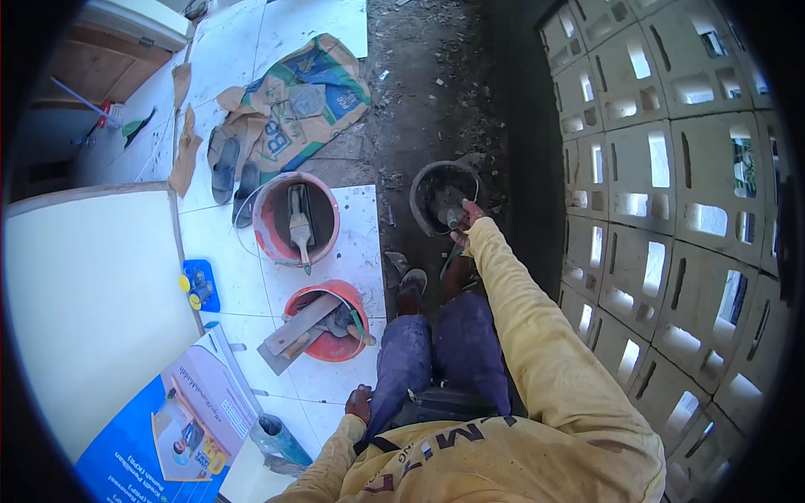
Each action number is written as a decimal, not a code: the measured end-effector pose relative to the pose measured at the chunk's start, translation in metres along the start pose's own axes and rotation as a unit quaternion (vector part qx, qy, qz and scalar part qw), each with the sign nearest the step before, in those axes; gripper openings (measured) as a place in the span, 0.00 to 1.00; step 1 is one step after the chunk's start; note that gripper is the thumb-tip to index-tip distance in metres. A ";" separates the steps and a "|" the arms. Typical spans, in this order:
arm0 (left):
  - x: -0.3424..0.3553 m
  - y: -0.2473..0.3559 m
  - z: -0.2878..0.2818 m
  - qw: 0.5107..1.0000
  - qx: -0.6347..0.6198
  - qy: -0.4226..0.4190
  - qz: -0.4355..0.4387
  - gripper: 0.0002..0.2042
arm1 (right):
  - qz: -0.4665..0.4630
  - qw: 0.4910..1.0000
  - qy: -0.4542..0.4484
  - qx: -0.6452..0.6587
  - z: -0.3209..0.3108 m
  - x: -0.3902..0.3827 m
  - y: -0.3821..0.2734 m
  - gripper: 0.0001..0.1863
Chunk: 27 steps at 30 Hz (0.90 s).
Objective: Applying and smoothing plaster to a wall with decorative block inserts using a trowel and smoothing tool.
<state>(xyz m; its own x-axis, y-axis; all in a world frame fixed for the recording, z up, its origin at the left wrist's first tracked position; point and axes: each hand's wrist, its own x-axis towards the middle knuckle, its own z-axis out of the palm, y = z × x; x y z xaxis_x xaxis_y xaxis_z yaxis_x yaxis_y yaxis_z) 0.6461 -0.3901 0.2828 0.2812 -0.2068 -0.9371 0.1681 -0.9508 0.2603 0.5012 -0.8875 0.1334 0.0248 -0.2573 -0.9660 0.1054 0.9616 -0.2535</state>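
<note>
My right hand [467, 220] grips a pale tool handle [453, 220] at the near rim of a dark, dirty bucket [421, 189] on the dark ground; the tool's head is unclear. My left hand [359, 404] is low beside my left thigh with its fingers curled; what they hold, if anything, is hidden. Left of the dark bucket, a larger pinkish bucket [272, 210] contains a wide brush [300, 230] and another tool. Below that, a red bucket [335, 348] carries trowels and flat tools [298, 331].
Sandals [225, 172] and a torn paper sack [310, 109] lie on white tiles [281, 394] at left. A blue tray with yellow items [210, 293], a printed banner [151, 419] and a pale panel [84, 293] are farther left. A perforated block wall [629, 210] runs along my right.
</note>
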 end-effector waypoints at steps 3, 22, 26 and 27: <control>-0.013 -0.015 0.029 0.992 0.038 0.088 0.086 0.26 | -0.011 1.000 -0.019 -0.004 0.045 0.043 -0.053 0.14; -0.110 0.089 0.222 0.973 -0.053 0.211 -0.075 0.20 | -0.359 0.614 -0.059 -0.700 0.089 0.212 -0.140 0.16; -0.108 0.121 0.218 0.950 -0.162 0.218 -0.153 0.24 | -0.218 0.494 -0.181 -0.822 0.067 0.183 -0.084 0.15; -0.105 0.132 0.214 0.950 -0.119 0.266 -0.109 0.26 | -0.167 0.535 -0.180 -0.808 0.061 0.169 -0.069 0.14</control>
<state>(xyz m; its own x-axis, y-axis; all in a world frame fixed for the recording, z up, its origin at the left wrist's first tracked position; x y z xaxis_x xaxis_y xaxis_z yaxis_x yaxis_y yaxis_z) 0.4364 -0.5428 0.3657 0.6432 0.1953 -0.7404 0.4678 -0.8657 0.1781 0.5590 -1.0028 -0.0098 0.4940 -0.1616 -0.8543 -0.8264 -0.3929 -0.4035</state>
